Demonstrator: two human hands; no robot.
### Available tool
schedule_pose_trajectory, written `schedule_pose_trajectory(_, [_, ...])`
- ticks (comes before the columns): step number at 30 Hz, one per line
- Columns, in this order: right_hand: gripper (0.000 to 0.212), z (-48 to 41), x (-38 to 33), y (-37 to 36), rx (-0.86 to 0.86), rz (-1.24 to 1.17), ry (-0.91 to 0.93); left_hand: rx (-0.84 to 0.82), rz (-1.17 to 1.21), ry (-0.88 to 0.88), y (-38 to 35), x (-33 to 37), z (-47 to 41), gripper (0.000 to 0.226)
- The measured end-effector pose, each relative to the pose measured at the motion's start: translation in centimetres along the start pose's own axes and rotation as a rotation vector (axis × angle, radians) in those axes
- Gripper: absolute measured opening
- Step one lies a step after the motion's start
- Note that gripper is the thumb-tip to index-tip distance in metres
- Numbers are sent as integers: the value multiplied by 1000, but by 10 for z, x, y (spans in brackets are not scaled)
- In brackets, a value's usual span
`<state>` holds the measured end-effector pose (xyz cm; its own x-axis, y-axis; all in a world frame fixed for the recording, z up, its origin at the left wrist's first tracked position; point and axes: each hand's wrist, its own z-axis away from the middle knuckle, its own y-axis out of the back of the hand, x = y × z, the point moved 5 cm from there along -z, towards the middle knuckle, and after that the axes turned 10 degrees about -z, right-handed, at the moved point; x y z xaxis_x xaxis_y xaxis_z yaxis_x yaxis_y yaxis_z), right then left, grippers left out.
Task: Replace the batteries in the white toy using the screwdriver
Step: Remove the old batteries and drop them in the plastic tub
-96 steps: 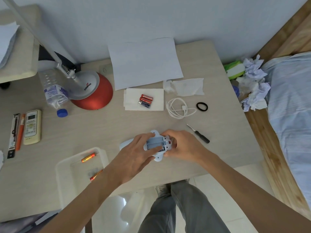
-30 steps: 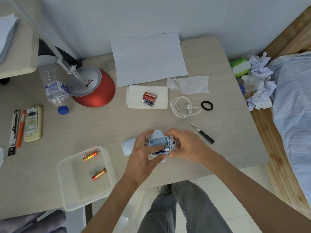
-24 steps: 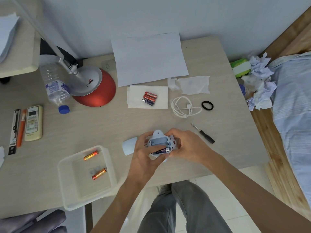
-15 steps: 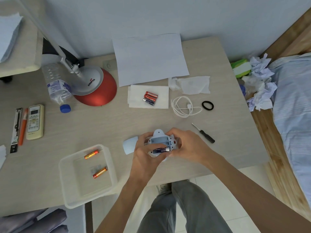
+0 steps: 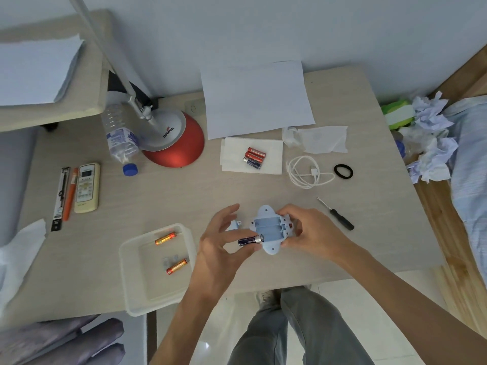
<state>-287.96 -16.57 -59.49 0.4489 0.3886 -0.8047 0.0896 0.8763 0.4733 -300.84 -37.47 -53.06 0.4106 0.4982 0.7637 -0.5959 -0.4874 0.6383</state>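
The white toy [image 5: 267, 227] lies upside down near the table's front edge, its battery bay open and showing bare slots. My right hand [image 5: 309, 231] grips its right side. My left hand [image 5: 220, 242] pinches a dark blue battery [image 5: 250, 240] just off the bay's lower left corner. Part of the toy's cover [image 5: 234, 225] peeks out behind my left fingers. Three fresh batteries [image 5: 254, 158] rest on a folded tissue [image 5: 237, 159]. The small black screwdriver [image 5: 336, 214] lies to the right of my right hand.
A clear plastic tray [image 5: 137, 283] at front left holds two orange batteries [image 5: 165, 238] and small bits. A red lamp base [image 5: 175, 143], water bottle [image 5: 120, 138], remote [image 5: 87, 187], white cable [image 5: 307, 173], black ring [image 5: 343, 171] and paper sheet [image 5: 257, 97] lie further back.
The dark blue battery sat in the bay's lowest slot; my left hand has pulled it out to the left. My right hand keeps holding the toy.
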Motion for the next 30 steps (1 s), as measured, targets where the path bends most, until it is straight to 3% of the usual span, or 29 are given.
schedule_pose_trajectory(11, [52,1,-5,0,3,32,-15,202,-97,190,97,-60,44,26])
schedule_pose_trajectory(18, [48,2,-5,-1,9,16,-6,162,-240,346,99,-110,52,22])
schedule_pose_trajectory(30, [51,2,-4,-2,16,40,-4,156,-578,398,83,-161,53,16])
